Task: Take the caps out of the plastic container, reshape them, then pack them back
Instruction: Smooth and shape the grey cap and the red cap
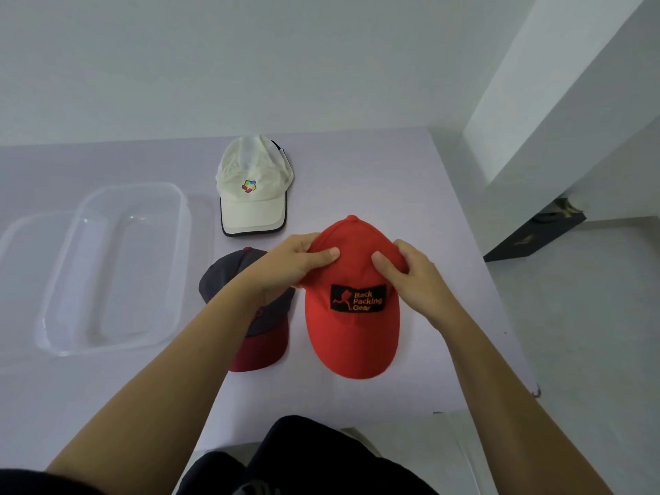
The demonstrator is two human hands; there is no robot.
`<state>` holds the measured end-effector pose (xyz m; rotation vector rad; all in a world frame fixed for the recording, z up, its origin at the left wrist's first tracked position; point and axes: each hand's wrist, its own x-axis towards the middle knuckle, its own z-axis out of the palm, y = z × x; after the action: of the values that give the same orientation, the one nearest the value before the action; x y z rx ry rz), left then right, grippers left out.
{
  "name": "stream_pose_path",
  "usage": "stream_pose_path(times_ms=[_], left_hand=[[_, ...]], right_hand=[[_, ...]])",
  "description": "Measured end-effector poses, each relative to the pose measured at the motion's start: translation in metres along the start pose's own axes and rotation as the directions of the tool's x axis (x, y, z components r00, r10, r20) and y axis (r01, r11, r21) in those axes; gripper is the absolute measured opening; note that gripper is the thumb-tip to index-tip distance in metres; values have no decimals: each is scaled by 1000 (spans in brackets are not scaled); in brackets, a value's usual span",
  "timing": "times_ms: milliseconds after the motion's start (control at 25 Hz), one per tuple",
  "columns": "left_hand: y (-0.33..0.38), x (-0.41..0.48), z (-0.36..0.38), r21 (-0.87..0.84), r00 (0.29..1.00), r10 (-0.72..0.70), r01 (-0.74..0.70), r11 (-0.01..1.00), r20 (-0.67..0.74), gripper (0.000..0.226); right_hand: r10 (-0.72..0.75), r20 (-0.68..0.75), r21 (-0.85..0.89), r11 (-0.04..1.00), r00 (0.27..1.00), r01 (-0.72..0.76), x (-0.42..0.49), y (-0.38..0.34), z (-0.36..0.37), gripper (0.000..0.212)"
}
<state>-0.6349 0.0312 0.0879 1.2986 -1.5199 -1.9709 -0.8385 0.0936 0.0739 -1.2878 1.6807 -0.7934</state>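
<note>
All three caps are out on the desk [357,166], so unpacking looks done; reshaping is under way and packing remains. The left hand [296,262] and right hand [410,273] each pinch the crown of the red cap [357,337], thumbs on top, fingers [323,253] clamped on its fabric. Just beyond the fingers lies the white cap [253,187]; under the left wrist sits the grey and maroon cap [264,348]. Well left of the fingers, the clear plastic container [60,337] stands empty.
</note>
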Motion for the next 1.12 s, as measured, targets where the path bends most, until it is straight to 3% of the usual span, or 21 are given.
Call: stream_pose_path(times_ms=[120, 240, 400, 520, 640, 880, 1040, 1120], left_hand=[[-2, 5, -4, 30, 999, -28, 28, 999, 20, 26], [-2, 12, -3, 58, 998, -46, 49, 997, -43, 23], [-12, 22, 8, -39, 992, -85, 82, 996, -92, 11], [-27, 35, 17, -79, 983, -155, 147, 986, -96, 16], [-45, 49, 25, -72, 967, -234, 228, 971, -104, 16], [-65, 87, 19, -52, 942, -303, 299, 953, -142, 16], [-77, 104, 21, 131, 923, -184, 240, 962, -338, 27], [-81, 108, 28, 206, 901, -114, 217, 954, -419, 32]], right_hand=[[32, 55, 2, 999, 998, -33, 3, -1, -2, 39], [30, -30, -91, 995, 999, -33, 7, 2, 3, 47], [-88, -99, -206, 976, 991, 66, 10, 11, 7, 49], [56, 37, -59, 997, 998, -54, 21, 25, 10, 36], [219, 170, 26, 974, 961, -227, 35, 51, 14, 23], [266, 167, 71, 957, 949, -281, 73, 78, 19, 20], [334, 208, 19, 938, 919, -345, 96, 85, 19, 58], [311, 196, 13, 948, 930, -319, 106, 88, 22, 60]])
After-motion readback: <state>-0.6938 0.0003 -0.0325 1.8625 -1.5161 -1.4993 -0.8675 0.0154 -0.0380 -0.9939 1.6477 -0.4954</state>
